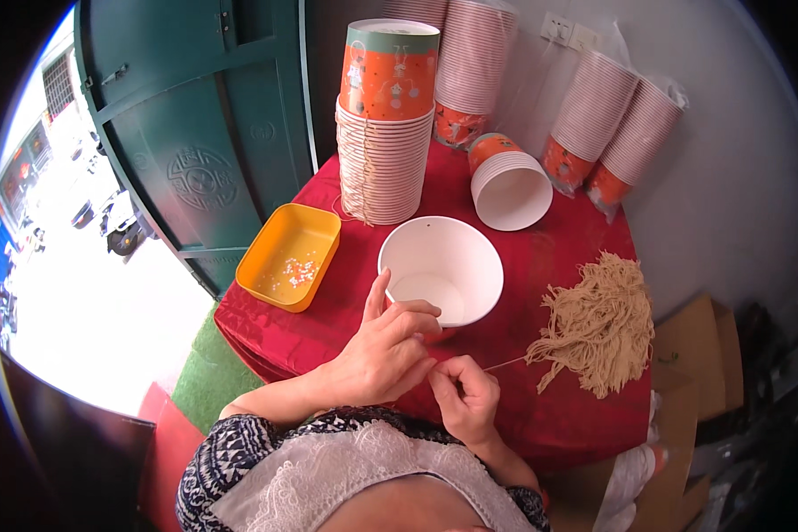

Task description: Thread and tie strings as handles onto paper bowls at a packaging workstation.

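A paper bucket, white inside with a strip of orange-red outer wall showing, stands mouth up in front of me. My left hand is at its near side, index finger raised by the rim and the other fingers curled; what they pinch, if anything, is hidden. Just to the right and lower, my right hand is closed in a pinch on a thin beige string, its fingertips meeting the left hand. That string runs right to a loose heap of beige strings on the table.
A red cloth covers the table. At left lies a yellow tray with small white and orange bits. Behind stand a tall stack of buckets, a stack on its side and bagged stacks. Cardboard boxes are at right.
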A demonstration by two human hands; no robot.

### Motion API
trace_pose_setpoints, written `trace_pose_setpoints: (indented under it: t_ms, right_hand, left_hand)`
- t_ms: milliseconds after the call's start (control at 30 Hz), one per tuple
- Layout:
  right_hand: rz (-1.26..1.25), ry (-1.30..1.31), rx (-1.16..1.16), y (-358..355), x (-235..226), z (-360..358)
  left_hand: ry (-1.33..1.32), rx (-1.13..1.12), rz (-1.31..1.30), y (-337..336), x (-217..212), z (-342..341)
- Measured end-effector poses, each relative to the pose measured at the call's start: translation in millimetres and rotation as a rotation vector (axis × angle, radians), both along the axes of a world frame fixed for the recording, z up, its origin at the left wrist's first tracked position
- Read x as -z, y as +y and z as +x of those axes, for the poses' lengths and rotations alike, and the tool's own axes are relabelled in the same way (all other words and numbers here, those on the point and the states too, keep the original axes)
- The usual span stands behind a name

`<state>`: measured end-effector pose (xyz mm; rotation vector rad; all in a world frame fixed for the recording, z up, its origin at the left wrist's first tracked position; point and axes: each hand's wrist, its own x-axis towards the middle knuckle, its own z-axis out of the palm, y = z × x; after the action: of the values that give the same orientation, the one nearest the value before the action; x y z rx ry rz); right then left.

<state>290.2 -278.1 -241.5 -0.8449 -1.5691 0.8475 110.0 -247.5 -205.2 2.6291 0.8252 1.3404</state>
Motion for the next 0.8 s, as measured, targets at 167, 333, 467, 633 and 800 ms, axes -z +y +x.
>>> trace_pose_setpoints:
  t_ms: [167, 333, 467, 633, 800]
  right_hand:
    - [0.057, -0.041, 0.032, 0, -2, 4]
    - [0.059, 0.045, 0.154, 2, 3, 7]
    - [0.105, 0.010, 0.255, 6, 6, 9]
    - [0.137, 0.002, 0.290, 15, 15, 8]
    - [0.109, 0.013, 0.299, 20, 15, 8]
  left_hand:
    - [-0.082, -0.039, 0.070, 12, -8, -15]
    - [0.052, -0.154, -0.053, 13, -29, -30]
    - [0.237, -0.231, -0.069, 14, -30, -24]
    - [0.305, -0.248, -0.047, 21, -14, -15]
    - [0.282, -0.185, -0.059, 22, -11, -13]
